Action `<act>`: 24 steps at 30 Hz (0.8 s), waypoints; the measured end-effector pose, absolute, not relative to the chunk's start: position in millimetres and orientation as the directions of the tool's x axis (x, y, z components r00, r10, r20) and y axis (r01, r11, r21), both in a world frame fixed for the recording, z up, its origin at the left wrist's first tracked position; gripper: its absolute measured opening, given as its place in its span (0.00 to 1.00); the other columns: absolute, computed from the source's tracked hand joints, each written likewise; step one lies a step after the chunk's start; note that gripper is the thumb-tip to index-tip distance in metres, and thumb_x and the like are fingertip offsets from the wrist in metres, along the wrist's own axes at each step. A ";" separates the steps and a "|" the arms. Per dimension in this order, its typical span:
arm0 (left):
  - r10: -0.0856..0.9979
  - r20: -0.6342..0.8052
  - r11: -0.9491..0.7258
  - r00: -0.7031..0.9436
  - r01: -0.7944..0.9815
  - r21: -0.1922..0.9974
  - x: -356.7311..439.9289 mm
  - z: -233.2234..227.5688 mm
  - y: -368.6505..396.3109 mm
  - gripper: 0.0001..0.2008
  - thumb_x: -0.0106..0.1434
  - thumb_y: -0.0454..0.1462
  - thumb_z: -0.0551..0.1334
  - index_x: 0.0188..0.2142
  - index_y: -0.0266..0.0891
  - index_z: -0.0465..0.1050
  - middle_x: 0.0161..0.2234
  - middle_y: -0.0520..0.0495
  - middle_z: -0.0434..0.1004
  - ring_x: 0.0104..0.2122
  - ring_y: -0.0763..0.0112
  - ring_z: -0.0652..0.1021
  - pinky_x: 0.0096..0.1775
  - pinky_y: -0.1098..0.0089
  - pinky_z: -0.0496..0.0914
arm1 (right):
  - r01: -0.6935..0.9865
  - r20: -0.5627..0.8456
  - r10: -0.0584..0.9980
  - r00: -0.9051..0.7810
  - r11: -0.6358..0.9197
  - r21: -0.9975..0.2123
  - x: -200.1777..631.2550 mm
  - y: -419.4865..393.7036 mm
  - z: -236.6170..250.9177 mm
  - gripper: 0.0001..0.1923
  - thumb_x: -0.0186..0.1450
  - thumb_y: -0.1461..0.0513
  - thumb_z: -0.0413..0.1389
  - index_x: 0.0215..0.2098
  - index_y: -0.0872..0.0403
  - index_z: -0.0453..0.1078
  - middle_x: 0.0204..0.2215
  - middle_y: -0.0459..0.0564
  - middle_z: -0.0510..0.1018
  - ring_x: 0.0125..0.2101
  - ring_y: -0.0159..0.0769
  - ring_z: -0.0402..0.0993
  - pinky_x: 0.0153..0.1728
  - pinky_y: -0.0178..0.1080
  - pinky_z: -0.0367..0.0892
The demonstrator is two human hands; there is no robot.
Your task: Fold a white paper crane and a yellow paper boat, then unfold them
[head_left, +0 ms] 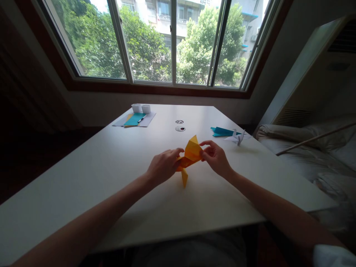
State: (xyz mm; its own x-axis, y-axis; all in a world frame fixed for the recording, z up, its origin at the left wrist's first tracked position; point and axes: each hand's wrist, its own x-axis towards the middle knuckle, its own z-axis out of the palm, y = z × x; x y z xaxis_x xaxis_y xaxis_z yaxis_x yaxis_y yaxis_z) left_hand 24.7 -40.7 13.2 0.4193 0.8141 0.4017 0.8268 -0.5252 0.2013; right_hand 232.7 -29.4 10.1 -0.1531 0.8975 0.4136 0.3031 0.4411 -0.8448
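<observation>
A folded yellow-orange paper (193, 150) is held up between both hands over the white table (133, 218). My left hand (164, 165) grips its left end, thumb on top; the fingers beneath are partly hidden. On the right side, my right hand (215, 158) pinches the paper's edge between thumb and fingers. One pointed flap hangs down below my left fingers, and another part stands up toward the window. Beyond my right hand lie a white paper crane (238, 138) and a folded blue paper piece (222, 131).
At the far left of the table are blue paper (135, 119), white and yellow sheets, a pen (142, 118) and two small white containers (136, 108). Two round discs (180, 128) are near the middle. A covered sofa (306, 148) borders the right side.
</observation>
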 end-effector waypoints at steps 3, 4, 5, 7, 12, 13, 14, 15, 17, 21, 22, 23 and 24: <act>0.738 0.426 -0.634 0.524 0.755 0.168 23.5 11.5 -39.8 0.14 0.65 0.41 0.49 0.49 0.41 0.57 0.39 0.47 0.74 0.32 0.69 0.74 0.28 0.73 0.65 | 0.242 0.391 0.910 -0.141 0.415 -0.877 233.3 -27.7 10.1 0.13 0.57 0.58 0.55 0.40 0.53 0.66 0.23 0.44 0.73 0.22 0.32 0.72 0.24 0.34 0.70; 0.688 0.427 -0.691 0.587 0.710 0.138 22.9 11.3 -39.7 0.14 0.65 0.41 0.49 0.49 0.41 0.57 0.41 0.46 0.73 0.33 0.70 0.74 0.29 0.73 0.66 | 0.223 0.380 0.915 -0.138 0.403 -0.888 233.4 -27.1 10.1 0.13 0.57 0.58 0.55 0.40 0.53 0.66 0.22 0.44 0.73 0.22 0.32 0.72 0.23 0.34 0.70; 0.633 0.422 -0.744 0.648 0.661 0.101 22.4 11.3 -39.8 0.13 0.66 0.40 0.49 0.49 0.42 0.58 0.43 0.46 0.72 0.34 0.70 0.74 0.30 0.73 0.67 | 0.208 0.370 0.919 -0.132 0.391 -0.897 233.5 -26.4 10.0 0.13 0.56 0.58 0.55 0.40 0.53 0.66 0.22 0.44 0.72 0.21 0.32 0.72 0.23 0.34 0.71; 0.541 0.396 -0.813 0.742 0.582 0.021 21.5 11.5 -40.1 0.12 0.65 0.40 0.49 0.47 0.42 0.61 0.45 0.45 0.70 0.35 0.71 0.74 0.32 0.73 0.67 | 0.187 0.353 0.928 -0.118 0.370 -0.910 233.9 -24.7 9.7 0.13 0.56 0.59 0.55 0.39 0.54 0.66 0.21 0.43 0.72 0.21 0.31 0.72 0.23 0.34 0.71; 0.524 0.381 -0.818 0.762 0.574 -0.023 20.6 12.1 -39.9 0.11 0.65 0.39 0.50 0.42 0.42 0.67 0.43 0.46 0.71 0.34 0.73 0.75 0.31 0.75 0.67 | 0.180 0.353 0.927 -0.124 0.371 -0.911 235.1 -22.2 8.1 0.13 0.56 0.58 0.55 0.39 0.53 0.65 0.20 0.42 0.71 0.20 0.30 0.71 0.22 0.33 0.70; 0.536 0.374 -0.816 0.757 0.579 -0.002 20.5 12.2 -39.6 0.11 0.65 0.39 0.51 0.42 0.41 0.68 0.41 0.46 0.72 0.34 0.73 0.75 0.31 0.75 0.67 | 0.184 0.359 0.923 -0.135 0.380 -0.907 235.1 -22.4 7.7 0.13 0.56 0.58 0.55 0.39 0.53 0.65 0.20 0.42 0.71 0.21 0.30 0.71 0.22 0.33 0.70; 0.549 0.365 -0.812 0.752 0.584 0.018 20.5 12.2 -39.2 0.11 0.65 0.39 0.51 0.42 0.41 0.68 0.39 0.47 0.73 0.34 0.73 0.75 0.31 0.76 0.67 | 0.190 0.366 0.919 -0.149 0.389 -0.901 235.0 -22.7 7.3 0.13 0.56 0.58 0.55 0.39 0.53 0.65 0.20 0.42 0.72 0.21 0.30 0.71 0.23 0.33 0.70; 0.560 0.358 -0.807 0.747 0.590 0.034 20.5 12.2 -38.8 0.11 0.65 0.39 0.51 0.42 0.41 0.69 0.38 0.47 0.74 0.33 0.73 0.75 0.31 0.76 0.67 | 0.197 0.372 0.914 -0.164 0.399 -0.895 234.9 -23.2 6.9 0.13 0.57 0.57 0.55 0.39 0.53 0.65 0.21 0.42 0.72 0.21 0.30 0.71 0.23 0.33 0.70; 0.580 0.363 -0.793 0.730 0.608 0.043 20.4 12.0 -38.0 0.11 0.65 0.39 0.52 0.42 0.40 0.69 0.36 0.47 0.75 0.33 0.72 0.75 0.32 0.75 0.67 | 0.222 0.391 0.899 -0.197 0.430 -0.875 235.0 -24.3 6.1 0.13 0.58 0.57 0.54 0.40 0.53 0.65 0.22 0.43 0.72 0.22 0.30 0.71 0.24 0.34 0.70; 0.589 0.426 -0.771 0.687 0.635 0.042 19.9 10.0 -36.3 0.12 0.64 0.39 0.53 0.44 0.39 0.69 0.37 0.45 0.75 0.35 0.70 0.76 0.34 0.73 0.69 | 0.298 0.524 0.803 -0.285 0.594 -0.748 238.2 -25.2 6.1 0.11 0.63 0.57 0.48 0.40 0.51 0.68 0.34 0.49 0.73 0.26 0.30 0.71 0.28 0.36 0.70; 0.587 0.439 -0.770 0.681 0.636 0.044 19.6 9.4 -35.9 0.12 0.64 0.39 0.54 0.45 0.39 0.69 0.38 0.45 0.75 0.35 0.70 0.76 0.35 0.73 0.69 | 0.318 0.562 0.765 -0.313 0.642 -0.698 239.8 -25.1 6.6 0.11 0.64 0.58 0.47 0.40 0.50 0.68 0.38 0.50 0.72 0.28 0.30 0.71 0.29 0.36 0.70; 0.584 0.446 -0.771 0.678 0.635 0.045 19.2 8.8 -35.4 0.12 0.63 0.39 0.54 0.45 0.39 0.68 0.38 0.45 0.75 0.35 0.70 0.76 0.35 0.73 0.69 | 0.339 0.593 0.731 -0.338 0.682 -0.648 241.6 -24.7 7.3 0.12 0.64 0.59 0.46 0.40 0.50 0.69 0.40 0.50 0.71 0.29 0.31 0.71 0.30 0.37 0.70; 0.582 0.450 -0.773 0.678 0.632 0.046 19.0 8.5 -35.1 0.12 0.63 0.38 0.53 0.46 0.39 0.68 0.38 0.45 0.75 0.35 0.70 0.76 0.35 0.73 0.69 | 0.365 0.614 0.704 -0.357 0.711 -0.602 243.5 -24.3 8.1 0.12 0.64 0.59 0.46 0.40 0.49 0.69 0.40 0.50 0.71 0.30 0.31 0.71 0.31 0.37 0.70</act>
